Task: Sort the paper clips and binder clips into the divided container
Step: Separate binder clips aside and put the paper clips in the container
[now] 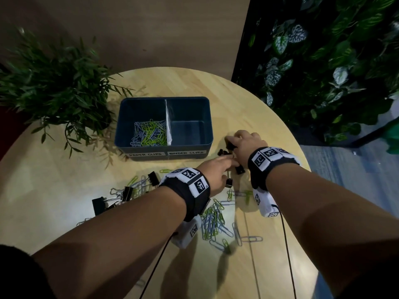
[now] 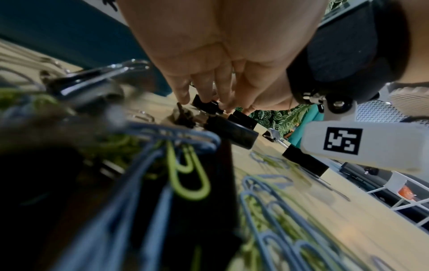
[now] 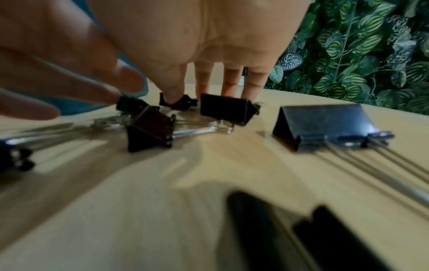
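Observation:
The dark blue divided container (image 1: 121, 134) stands mid-table. Its left compartment, labelled paper clips, holds green and lilac paper clips (image 1: 149, 133); the right one, labelled binder clips, holds nothing I can see. Right of the container my right hand (image 1: 231, 141) reaches down with straight fingers (image 3: 228, 80) behind a black binder clip (image 3: 226, 110), thumb on a smaller one (image 3: 177, 103). My left hand (image 1: 232, 161) stretches in beside it, fingertips (image 3: 130, 82) touching another binder clip (image 3: 128, 104). Neither hand clearly grips a clip.
More binder clips (image 1: 121, 194) lie at the left, and a large one (image 3: 325, 124) sits right of my hand. Loose paper clips (image 1: 213, 221) are heaped under my forearms. A potted plant (image 1: 54, 83) stands left of the container, a leafy wall (image 1: 323, 61) at right.

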A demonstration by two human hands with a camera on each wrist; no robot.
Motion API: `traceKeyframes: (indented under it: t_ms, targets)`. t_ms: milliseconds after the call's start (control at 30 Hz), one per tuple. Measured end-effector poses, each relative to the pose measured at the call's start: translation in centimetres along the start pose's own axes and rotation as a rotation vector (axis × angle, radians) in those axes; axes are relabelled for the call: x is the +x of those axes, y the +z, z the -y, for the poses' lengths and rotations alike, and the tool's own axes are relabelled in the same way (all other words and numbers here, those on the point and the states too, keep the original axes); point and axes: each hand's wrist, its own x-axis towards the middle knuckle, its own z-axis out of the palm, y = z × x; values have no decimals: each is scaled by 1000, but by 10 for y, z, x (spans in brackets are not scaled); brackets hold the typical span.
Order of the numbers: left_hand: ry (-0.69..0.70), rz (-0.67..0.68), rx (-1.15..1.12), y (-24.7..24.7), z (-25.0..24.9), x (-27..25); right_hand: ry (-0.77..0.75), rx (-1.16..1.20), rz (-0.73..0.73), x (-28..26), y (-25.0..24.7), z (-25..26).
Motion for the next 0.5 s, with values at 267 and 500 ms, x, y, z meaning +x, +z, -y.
traceKeyframes:
  t_ms: [267, 500]
  targets:
    - [-110, -82, 51, -6, 9, -2, 114, 155, 39, 0, -2, 6]
    - [-144, -59, 83, -6, 9, -3, 104, 99, 26, -15, 5, 8]
